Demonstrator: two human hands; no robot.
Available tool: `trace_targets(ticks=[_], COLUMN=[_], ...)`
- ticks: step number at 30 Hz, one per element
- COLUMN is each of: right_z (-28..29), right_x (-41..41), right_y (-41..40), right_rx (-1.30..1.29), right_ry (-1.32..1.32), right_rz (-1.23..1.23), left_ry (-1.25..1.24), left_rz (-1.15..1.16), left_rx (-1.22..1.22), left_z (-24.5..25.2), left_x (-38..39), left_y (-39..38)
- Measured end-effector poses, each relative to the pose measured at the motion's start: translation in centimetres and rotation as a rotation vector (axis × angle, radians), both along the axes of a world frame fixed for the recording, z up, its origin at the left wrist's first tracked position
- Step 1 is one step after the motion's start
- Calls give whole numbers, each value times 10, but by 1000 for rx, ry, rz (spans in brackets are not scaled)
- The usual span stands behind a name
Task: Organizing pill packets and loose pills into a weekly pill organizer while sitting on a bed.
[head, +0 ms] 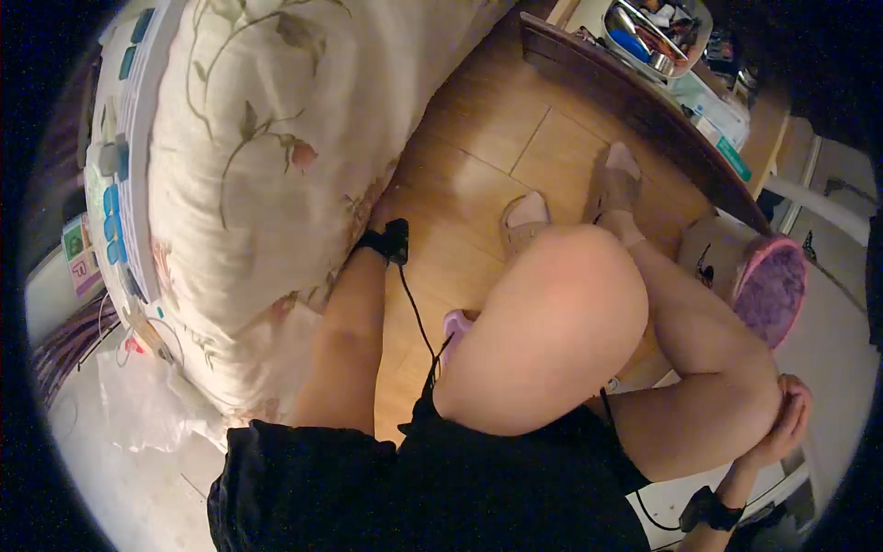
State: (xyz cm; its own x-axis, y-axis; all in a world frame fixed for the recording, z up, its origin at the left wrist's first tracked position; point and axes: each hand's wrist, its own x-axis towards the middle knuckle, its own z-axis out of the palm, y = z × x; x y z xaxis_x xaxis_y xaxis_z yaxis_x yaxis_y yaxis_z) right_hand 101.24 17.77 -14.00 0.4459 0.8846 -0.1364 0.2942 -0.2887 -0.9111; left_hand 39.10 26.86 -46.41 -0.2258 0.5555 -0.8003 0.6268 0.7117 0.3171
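My right hand (790,421) rests on my right knee at the right, with a black strapped device (710,509) and a cable at its wrist. My left arm reaches forward beside the bed; its wrist bears a black device (392,241), and the hand past it is out of view, hidden at the edge of the floral bedding (303,207). A black cable runs from that device back towards my black clothing. My bare legs are bent in front of me, with light slippers (528,210) on my feet. A pink-purple object (455,328) lies partly hidden beside my left thigh.
An open drawer (648,103) juts in at the upper right, with a metal tray (655,34) of small items in it. Below it a bin with a pink rim (804,290) lies tilted. Wood flooring (510,138) shows between bed and drawer. A clear plastic bag (138,407) lies at the lower left.
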Motion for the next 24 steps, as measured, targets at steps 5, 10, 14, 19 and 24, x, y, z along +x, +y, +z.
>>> trace_targets(ticks=[5,10,14,19,24], right_z=[6,9,14,20,25], right_x=[-2,-11,-21,-30,-46], right_y=[4,9,16,20,29], right_rx=[3,-44,-84,-75,-89], right_ry=[27,-70,-99,-94,-104], right_rz=[46,-16,12,11,12], left_ry=[39,60,70,60,73], left_rz=[-50,-81,-94,-111,-126], left_rx=[-12,-14,-10,-4,10], left_z=[-19,-30,-35,-40,-39], left_x=[2,3,2,3,3], left_y=[2,3,3,2,4])
